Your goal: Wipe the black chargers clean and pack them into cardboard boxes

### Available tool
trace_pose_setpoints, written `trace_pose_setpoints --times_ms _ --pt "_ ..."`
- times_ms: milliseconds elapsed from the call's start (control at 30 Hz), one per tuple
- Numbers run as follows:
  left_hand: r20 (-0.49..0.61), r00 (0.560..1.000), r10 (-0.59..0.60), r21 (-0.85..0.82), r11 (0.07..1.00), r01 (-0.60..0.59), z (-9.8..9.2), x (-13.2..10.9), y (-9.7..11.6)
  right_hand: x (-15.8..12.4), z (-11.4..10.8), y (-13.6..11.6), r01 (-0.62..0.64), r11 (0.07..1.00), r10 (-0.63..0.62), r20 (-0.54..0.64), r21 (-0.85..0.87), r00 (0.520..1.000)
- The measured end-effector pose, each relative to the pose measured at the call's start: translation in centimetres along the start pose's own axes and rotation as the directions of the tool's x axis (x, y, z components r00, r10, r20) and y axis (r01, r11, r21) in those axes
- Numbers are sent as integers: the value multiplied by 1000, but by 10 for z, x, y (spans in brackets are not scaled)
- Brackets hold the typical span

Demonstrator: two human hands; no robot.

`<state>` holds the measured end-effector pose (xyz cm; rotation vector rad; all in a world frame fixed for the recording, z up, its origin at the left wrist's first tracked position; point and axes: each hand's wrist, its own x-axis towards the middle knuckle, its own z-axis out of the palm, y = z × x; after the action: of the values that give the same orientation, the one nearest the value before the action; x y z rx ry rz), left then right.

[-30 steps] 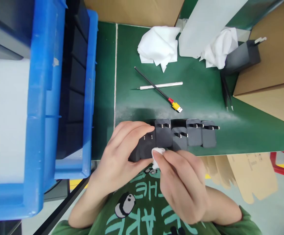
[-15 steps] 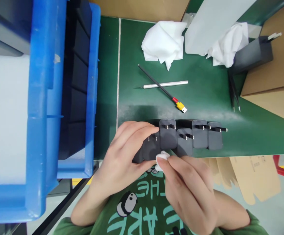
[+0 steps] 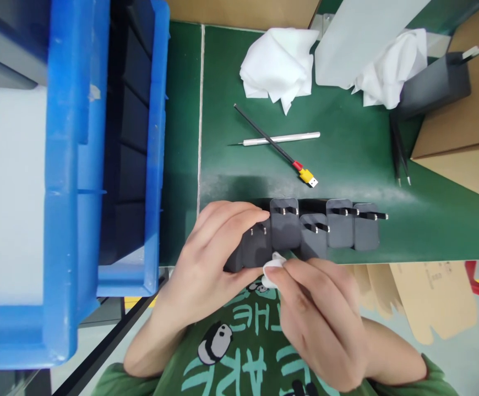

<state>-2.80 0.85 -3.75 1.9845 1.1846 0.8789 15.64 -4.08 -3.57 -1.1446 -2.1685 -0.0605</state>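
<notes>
At the front edge of the green table, my left hand [image 3: 210, 256] is closed round a black power adapter [image 3: 256, 246], thumb on the near side and fingers on the far side. Its metal prongs face up. My right hand [image 3: 322, 313] pinches a small white cloth [image 3: 274, 269] between thumb and fingers, right by the adapter's near corner. Just right of the held one, several more black adapters stand in a row, among them a taller-set adapter [image 3: 284, 225] and a lower adapter [image 3: 314, 236], prongs up.
A USB cable [image 3: 284, 154] lies across a thin white pen-like tool [image 3: 301, 137]. Crumpled white cloth [image 3: 278, 66] sits at the back. Tweezers [image 3: 398, 148] and another adapter [image 3: 433, 88] lean by a cardboard box [image 3: 462, 132]. A blue crate [image 3: 61, 220] with black items stands left.
Both hands keep nearly the same grip and place. The view has shifted slightly; the white cloth stays at the adapter's near corner.
</notes>
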Motion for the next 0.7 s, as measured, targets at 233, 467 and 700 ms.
trace_pose_setpoints --times_ms 233,467,700 --pt "-3 1000 0 14 1000 1 0 0 0 8 4 -3 -73 997 72 -11 -33 997" --pt "-1 1000 2 24 1000 -2 0 -1 -1 9 -10 -2 -40 999 42 85 -16 996" --pt "-23 1000 -2 62 998 3 1 -1 -1 12 -52 18 -289 937 252 192 196 948"
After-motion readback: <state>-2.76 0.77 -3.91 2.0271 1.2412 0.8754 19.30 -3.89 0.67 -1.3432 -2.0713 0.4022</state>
